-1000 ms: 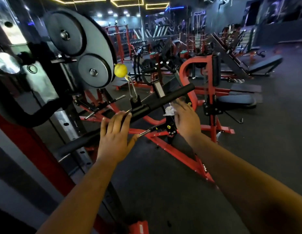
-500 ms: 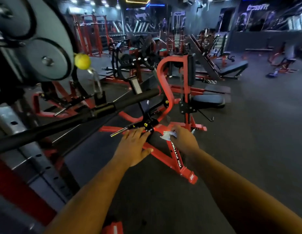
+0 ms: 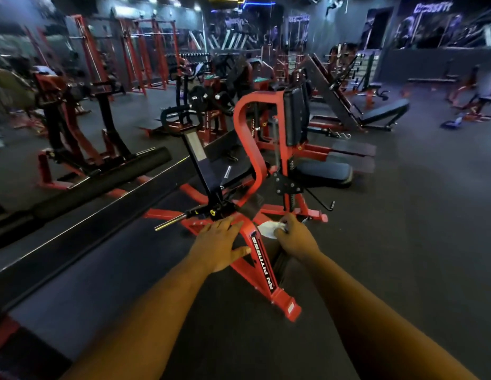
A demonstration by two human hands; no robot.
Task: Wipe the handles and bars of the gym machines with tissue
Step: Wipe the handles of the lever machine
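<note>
My right hand [image 3: 295, 239] grips a crumpled white tissue [image 3: 267, 229], held out in the air in front of me. My left hand [image 3: 221, 245] hangs beside it with fingers straight and holds nothing. Both hands are off the long black padded bar [image 3: 101, 182], which stretches away to the left at chest height. Straight ahead, beyond my hands, stands a red seated machine [image 3: 249, 149] with a black back pad and seat; its red base leg [image 3: 266, 267] marked with white lettering runs toward me on the floor.
A short chrome peg [image 3: 170, 222] sticks out of the red machine's base on the left. Red racks [image 3: 145, 50] and benches [image 3: 381, 113] fill the back of the gym. Dark rubber floor [image 3: 403, 242] spreads out to the right.
Both hands have come off the black padded bar and dropped lower. The view has swung right, so the bar and weight plates slid away to the left.
</note>
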